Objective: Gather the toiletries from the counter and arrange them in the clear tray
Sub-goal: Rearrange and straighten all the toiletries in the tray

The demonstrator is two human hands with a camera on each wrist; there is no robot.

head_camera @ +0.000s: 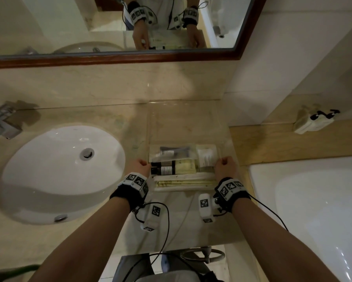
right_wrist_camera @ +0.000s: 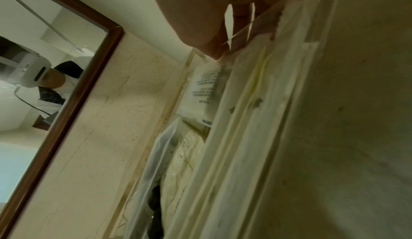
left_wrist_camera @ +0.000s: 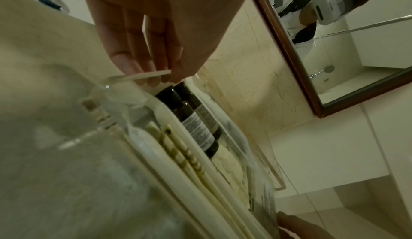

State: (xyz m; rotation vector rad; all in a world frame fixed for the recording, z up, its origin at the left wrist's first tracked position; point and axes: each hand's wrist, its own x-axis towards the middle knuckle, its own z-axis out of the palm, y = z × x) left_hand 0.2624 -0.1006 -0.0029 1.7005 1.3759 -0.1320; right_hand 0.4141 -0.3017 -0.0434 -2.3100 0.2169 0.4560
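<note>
Head view: left hand [head_camera: 138, 167] & right hand [head_camera: 225, 168] each pinch opposite walls of clear tray [head_camera: 183, 127], w/ toiletries [head_camera: 172, 166] packed inside, prob. to keep it level.

The right hand [right_wrist_camera: 214, 13] fills the top of the view, its fingers [right_wrist_camera: 239, 16] curled over the clear tray's [right_wrist_camera: 185, 70] edge. Inside the tray, just below the hand, lies a white sachet [right_wrist_camera: 205, 91] with printed lines (too blurred to read). Beside it run long cream packets [right_wrist_camera: 252, 119], and lower down a clear bag [right_wrist_camera: 151, 172] with something dark inside. Left of the tray stands the marble wall [right_wrist_camera: 107, 128], then the wood-framed mirror [right_wrist_camera: 73, 91].
</note>
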